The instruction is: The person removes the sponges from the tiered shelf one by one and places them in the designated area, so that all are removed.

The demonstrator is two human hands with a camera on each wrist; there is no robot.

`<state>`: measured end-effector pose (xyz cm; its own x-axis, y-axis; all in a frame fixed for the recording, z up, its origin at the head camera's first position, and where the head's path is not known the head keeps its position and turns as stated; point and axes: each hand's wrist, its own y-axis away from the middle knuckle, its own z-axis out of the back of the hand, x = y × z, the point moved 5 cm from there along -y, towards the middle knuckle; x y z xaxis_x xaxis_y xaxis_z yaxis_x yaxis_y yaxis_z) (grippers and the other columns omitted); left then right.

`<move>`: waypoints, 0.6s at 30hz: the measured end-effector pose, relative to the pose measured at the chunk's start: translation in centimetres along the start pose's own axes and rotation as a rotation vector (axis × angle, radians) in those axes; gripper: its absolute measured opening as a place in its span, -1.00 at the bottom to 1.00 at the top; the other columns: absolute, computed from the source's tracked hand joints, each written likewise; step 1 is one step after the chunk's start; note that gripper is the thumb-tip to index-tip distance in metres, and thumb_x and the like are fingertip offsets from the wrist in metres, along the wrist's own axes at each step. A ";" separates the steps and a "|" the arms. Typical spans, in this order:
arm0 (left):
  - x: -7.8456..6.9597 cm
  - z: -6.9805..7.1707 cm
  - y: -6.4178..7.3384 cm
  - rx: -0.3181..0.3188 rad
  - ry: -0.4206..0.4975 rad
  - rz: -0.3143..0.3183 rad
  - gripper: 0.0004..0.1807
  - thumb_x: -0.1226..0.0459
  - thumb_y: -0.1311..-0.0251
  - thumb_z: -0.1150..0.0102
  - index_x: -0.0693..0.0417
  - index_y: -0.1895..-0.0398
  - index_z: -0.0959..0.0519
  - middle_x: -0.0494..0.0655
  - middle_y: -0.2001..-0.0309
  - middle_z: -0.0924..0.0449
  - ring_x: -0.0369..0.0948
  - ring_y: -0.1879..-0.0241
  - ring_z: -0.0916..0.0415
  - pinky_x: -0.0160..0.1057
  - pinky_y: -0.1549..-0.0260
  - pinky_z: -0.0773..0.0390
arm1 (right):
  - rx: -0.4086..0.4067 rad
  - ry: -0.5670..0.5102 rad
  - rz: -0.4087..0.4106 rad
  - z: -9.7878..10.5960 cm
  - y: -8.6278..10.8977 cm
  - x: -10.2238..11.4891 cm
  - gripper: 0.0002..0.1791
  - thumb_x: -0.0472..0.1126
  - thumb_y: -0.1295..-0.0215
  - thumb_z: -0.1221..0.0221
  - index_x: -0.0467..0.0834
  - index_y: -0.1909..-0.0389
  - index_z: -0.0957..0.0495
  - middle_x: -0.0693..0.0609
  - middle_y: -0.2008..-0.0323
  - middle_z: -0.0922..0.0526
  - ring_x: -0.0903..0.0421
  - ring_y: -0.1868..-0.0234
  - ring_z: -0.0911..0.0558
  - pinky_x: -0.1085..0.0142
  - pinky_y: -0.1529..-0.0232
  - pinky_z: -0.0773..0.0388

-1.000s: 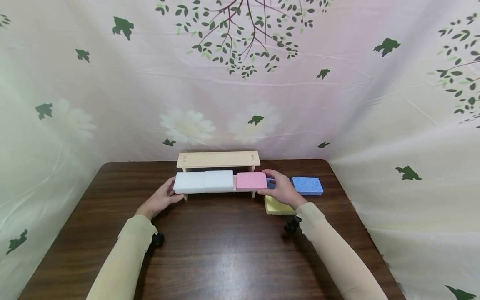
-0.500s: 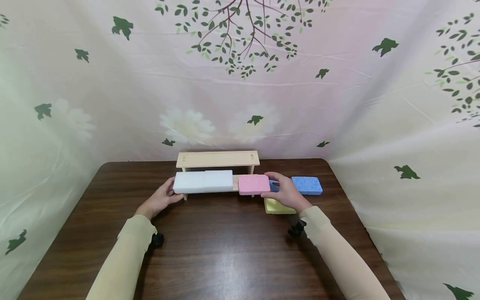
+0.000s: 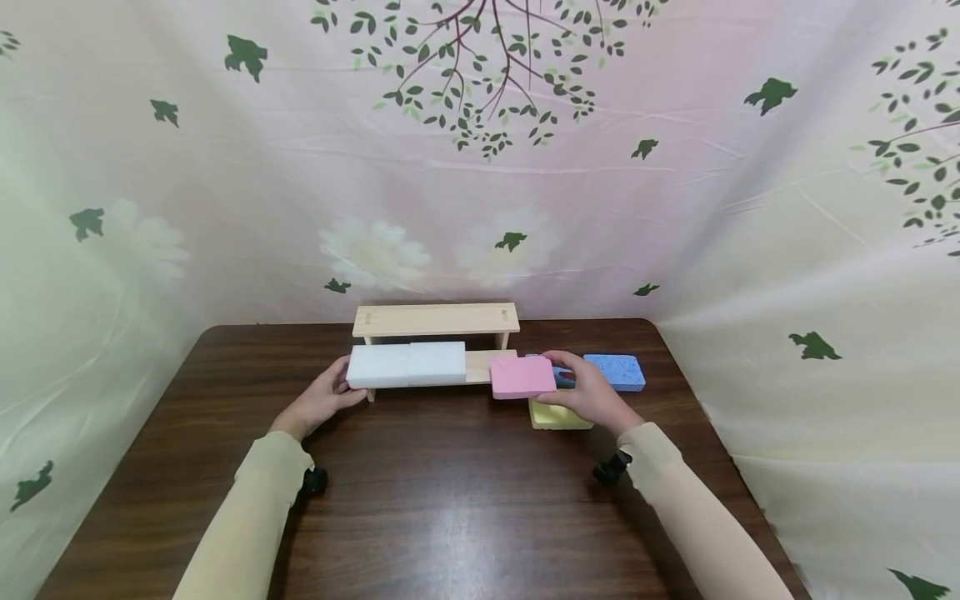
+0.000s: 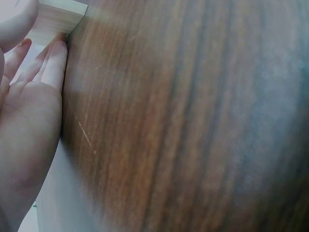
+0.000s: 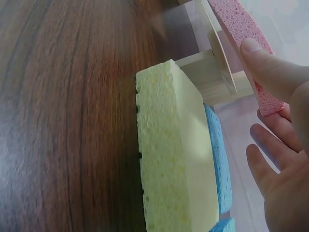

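Two arms in long, close-fitting pale yellow-beige sleeves reaching to wrists. Bare left hand (image 3: 318, 402) and right hand (image 3: 592, 393), no rings or gloves. Small black camera mount strapped under each wrist, below cuff.

You have the pink sponge (image 3: 522, 377) pinched at its right end by your right hand (image 3: 588, 394). It is a flat rectangular block with a porous surface, tilted slightly, its left end overhanging the right end of the wooden rack's (image 3: 436, 320) lower shelf and its right end clear of the rack, above the table (image 3: 450, 492). In the right wrist view, your thumb lies on the sponge's upper face (image 5: 241, 29) and your fingers sit beneath it.

Your left hand (image 3: 318, 402) presses the left end of the white sponge (image 3: 407, 364). It is a long smooth rectangular block lying flat along the left part of the lower shelf, slightly overhanging the shelf's left end.
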<state>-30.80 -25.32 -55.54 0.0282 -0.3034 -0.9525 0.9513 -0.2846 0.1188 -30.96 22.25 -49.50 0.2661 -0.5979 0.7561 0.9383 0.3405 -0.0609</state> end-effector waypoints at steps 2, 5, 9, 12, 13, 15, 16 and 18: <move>0.0 0.0 0.0 0.000 0.003 0.000 -0.01 0.29 -0.38 -0.38 0.10 -0.70 0.05 0.28 -0.62 -0.09 0.20 -0.57 -0.12 0.25 -0.56 0.00 | 0.000 -0.003 0.000 0.2 0.3 -0.2 -0.06 0.08 -0.11 -0.58 -0.12 -0.47 -0.41 -0.11 -0.39 -0.53 -0.19 -0.39 -0.50 -0.20 -0.34 -0.49; 0.0 0.0 0.0 0.003 0.003 -0.003 -0.01 0.28 -0.38 -0.37 0.10 -0.69 0.04 0.27 -0.61 -0.10 0.19 -0.57 -0.13 0.25 -0.56 0.00 | -0.002 0.002 -0.003 0.5 0.7 -0.4 -0.04 0.10 -0.11 -0.58 -0.13 -0.47 -0.40 -0.11 -0.39 -0.52 -0.19 -0.39 -0.51 -0.20 -0.34 -0.49; 0.1 0.0 0.0 0.005 -0.003 -0.002 -0.01 0.27 -0.38 -0.38 0.11 -0.69 0.04 0.27 -0.61 -0.09 0.19 -0.57 -0.12 0.26 -0.56 0.00 | -0.003 0.007 -0.002 1.0 1.4 -0.7 -0.04 0.09 -0.12 -0.58 -0.15 -0.48 -0.39 -0.13 -0.39 -0.52 -0.20 -0.38 -0.51 -0.20 -0.36 -0.48; 0.2 0.1 -0.1 0.005 -0.005 0.002 0.00 0.26 -0.38 -0.38 0.11 -0.70 0.05 0.27 -0.62 -0.08 0.19 -0.58 -0.10 0.26 -0.56 0.01 | -0.008 0.002 -0.004 1.3 1.9 -1.0 -0.05 0.07 -0.14 -0.57 -0.15 -0.49 -0.39 -0.14 -0.38 -0.53 -0.20 -0.36 -0.52 -0.20 -0.35 -0.48; 0.2 0.1 0.0 0.005 -0.006 0.003 0.00 0.26 -0.38 -0.39 0.11 -0.70 0.06 0.27 -0.62 -0.08 0.19 -0.58 -0.10 0.26 -0.56 0.01 | -0.009 -0.003 -0.005 1.4 2.0 -1.1 -0.06 0.05 -0.15 -0.57 -0.15 -0.49 -0.39 -0.14 -0.38 -0.53 -0.20 -0.35 -0.53 -0.20 -0.35 -0.48; 0.2 0.1 0.0 0.008 -0.003 0.006 0.00 0.26 -0.38 -0.38 0.10 -0.70 0.06 0.27 -0.62 -0.08 0.19 -0.58 -0.10 0.25 -0.56 0.01 | -0.015 -0.004 -0.009 1.7 2.4 -1.3 -0.07 0.04 -0.16 -0.57 -0.14 -0.49 -0.38 -0.15 -0.39 -0.52 -0.22 -0.34 -0.54 -0.20 -0.33 -0.50; 0.2 0.1 0.0 0.009 0.000 0.008 0.00 0.26 -0.38 -0.38 0.10 -0.70 0.06 0.27 -0.62 -0.08 0.19 -0.58 -0.10 0.25 -0.56 0.00 | -0.019 -0.001 -0.013 1.8 2.6 -1.4 -0.07 0.04 -0.17 -0.56 -0.14 -0.50 -0.38 -0.16 -0.40 -0.52 -0.23 -0.34 -0.54 -0.19 -0.32 -0.51; 0.1 0.1 0.0 0.010 -0.001 0.013 0.00 0.25 -0.39 -0.37 0.09 -0.70 0.06 0.27 -0.62 -0.08 0.19 -0.58 -0.11 0.25 -0.56 -0.01 | -0.025 -0.001 -0.012 2.1 2.9 -1.5 -0.08 0.01 -0.19 -0.55 -0.16 -0.51 -0.37 -0.18 -0.40 -0.50 -0.25 -0.35 -0.54 -0.19 -0.31 -0.52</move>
<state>-30.80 -25.42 -55.62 0.0399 -0.3081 -0.9505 0.9477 -0.2899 0.1337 -29.14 25.66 -49.44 0.2542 -0.6013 0.7575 0.9468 0.3146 -0.0680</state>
